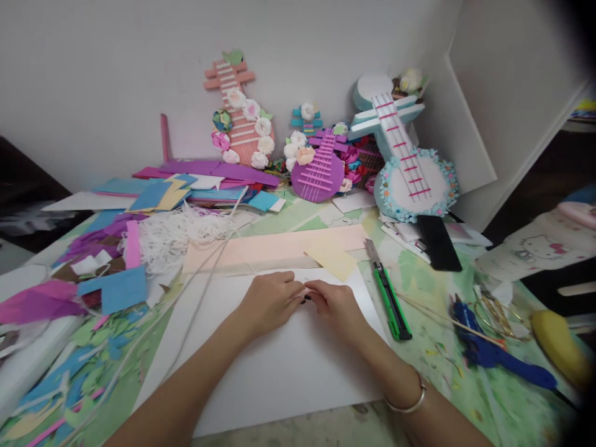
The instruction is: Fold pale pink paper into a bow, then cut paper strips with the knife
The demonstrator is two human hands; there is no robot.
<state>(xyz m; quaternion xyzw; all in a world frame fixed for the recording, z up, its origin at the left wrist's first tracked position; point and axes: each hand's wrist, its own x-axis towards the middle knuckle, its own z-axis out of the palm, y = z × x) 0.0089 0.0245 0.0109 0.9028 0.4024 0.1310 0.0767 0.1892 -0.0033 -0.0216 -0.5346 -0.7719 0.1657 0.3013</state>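
My left hand [271, 302] and my right hand [338, 308] meet fingertip to fingertip above a large white sheet [279, 379]. Both are closed in a pinch. A small pale bit shows between the fingertips, too hidden to name. Just beyond the knuckles lie a long pale peach strip [274, 245] and a pale yellow piece of paper [336, 257]. To the right of my right hand rests a green utility knife [390, 298] with its blade out. A white cord [205, 282] runs across the left part of the sheet.
Tangled white string [174, 239] and paper scraps [107, 347] cover the left. Behind stand decorated lute shapes in pink [246, 139], purple [319, 174] and light blue [410, 177]. On the right are a black phone [439, 243], scissors [500, 316] and a blue glue gun [503, 360].
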